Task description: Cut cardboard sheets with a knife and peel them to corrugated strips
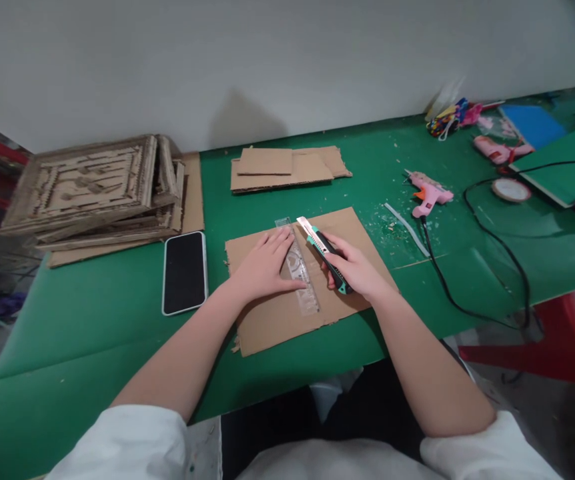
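A sheet of brown cardboard (267, 327) lies on the green table in front of me. Across it runs a clear plastic ruler (309, 301), roughly from far to near. My left hand (263, 267) presses flat on the ruler and the cardboard, its fingers stretched out and the thumb apart. In my right hand (352, 267) is a black and green utility knife (321, 245), its blade out and pointing away to the far left. The knife is just right of the ruler, above the cardboard; whether the blade touches it I cannot tell.
A smartphone (184, 273) lies left of the cardboard, near stacked cardboard frames (92, 183). Smaller cardboard pieces (282, 175) sit behind. To the right are a pink glue gun (428, 192) with a black cord, a glue stick (407, 230), a tape roll (511, 190) and a red stool (567, 333).
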The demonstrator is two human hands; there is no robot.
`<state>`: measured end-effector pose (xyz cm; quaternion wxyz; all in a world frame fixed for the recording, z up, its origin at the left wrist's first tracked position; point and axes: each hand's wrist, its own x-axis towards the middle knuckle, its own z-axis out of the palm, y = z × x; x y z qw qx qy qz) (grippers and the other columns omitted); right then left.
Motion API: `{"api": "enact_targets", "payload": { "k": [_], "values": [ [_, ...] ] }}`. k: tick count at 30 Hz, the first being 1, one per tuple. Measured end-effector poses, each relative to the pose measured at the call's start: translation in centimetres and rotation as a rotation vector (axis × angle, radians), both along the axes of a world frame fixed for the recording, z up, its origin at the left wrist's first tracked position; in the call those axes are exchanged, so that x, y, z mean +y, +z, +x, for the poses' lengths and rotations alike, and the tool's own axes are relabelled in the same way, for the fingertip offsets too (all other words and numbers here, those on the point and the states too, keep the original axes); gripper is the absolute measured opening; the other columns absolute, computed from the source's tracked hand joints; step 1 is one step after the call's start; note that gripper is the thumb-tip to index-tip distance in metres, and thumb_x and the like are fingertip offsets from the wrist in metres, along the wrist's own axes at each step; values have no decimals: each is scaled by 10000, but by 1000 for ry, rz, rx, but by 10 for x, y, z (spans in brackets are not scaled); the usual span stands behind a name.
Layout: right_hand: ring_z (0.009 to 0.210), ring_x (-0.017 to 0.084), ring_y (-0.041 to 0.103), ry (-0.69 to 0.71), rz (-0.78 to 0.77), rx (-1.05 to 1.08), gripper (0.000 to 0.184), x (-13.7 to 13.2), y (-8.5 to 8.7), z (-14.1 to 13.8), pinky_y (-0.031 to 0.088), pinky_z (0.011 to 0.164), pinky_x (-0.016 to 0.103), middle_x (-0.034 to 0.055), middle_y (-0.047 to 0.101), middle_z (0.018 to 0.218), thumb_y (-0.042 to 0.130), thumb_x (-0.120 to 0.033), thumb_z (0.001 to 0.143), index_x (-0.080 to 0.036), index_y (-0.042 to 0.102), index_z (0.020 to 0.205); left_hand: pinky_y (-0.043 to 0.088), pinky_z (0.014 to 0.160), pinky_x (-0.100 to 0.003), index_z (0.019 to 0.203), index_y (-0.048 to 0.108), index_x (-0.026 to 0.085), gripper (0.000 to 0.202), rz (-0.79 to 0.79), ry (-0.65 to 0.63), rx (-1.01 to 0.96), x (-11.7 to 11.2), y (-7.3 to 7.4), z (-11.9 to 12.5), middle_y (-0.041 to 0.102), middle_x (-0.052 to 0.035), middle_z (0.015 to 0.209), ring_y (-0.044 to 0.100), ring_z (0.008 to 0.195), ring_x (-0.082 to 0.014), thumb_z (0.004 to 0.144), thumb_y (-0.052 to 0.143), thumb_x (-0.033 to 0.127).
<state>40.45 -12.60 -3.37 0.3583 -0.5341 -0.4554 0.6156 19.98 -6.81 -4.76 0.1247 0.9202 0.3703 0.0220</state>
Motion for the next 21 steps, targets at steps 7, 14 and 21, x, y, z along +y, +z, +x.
{"api": "enact_targets", "payload": {
  "k": [7,14,21],
  "values": [
    [473,78,501,-2,-5,11,501,-1,0,0,465,464,248,-2,522,755,425,-294,851,-330,293,1333,76,1098,-392,1382,179,72,1036,1,-6,0,1,-1,-1,155,-144,1458,123,1343,-268,645,358,777],
    [468,73,492,-1,-6,-4,493,-1,1,0,470,474,247,-10,513,756,411,-298,855,-333,287,1332,88,1095,-399,1379,186,70,1039,12,-2,-2,0,-1,0,167,-147,1455,132,1341,-267,641,363,779],
    [481,75,502,8,-14,-50,523,-2,4,-2,466,485,238,-16,518,753,380,-290,863,-341,232,1361,77,1095,-398,1374,198,63,1042,26,-9,-18,1,-2,-1,173,-154,1452,134,1340,-266,639,353,785]
  ]
}}
